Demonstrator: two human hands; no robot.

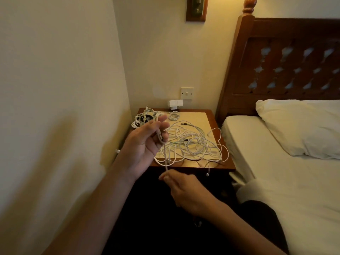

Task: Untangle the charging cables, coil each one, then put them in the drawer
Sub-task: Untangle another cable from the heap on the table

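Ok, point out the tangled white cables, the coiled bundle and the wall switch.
tangled white cables (191, 142), head view, middle of the heap.
coiled bundle (144, 118), head view, its centre.
wall switch (187, 93), head view, its rocker.

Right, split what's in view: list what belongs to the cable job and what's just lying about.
Job: white cable, held in the left hand and pinched by the right hand; tangled cables; coiled bundle at the back; nightstand under them.
Just there: pillow; bed; headboard; wall switch.
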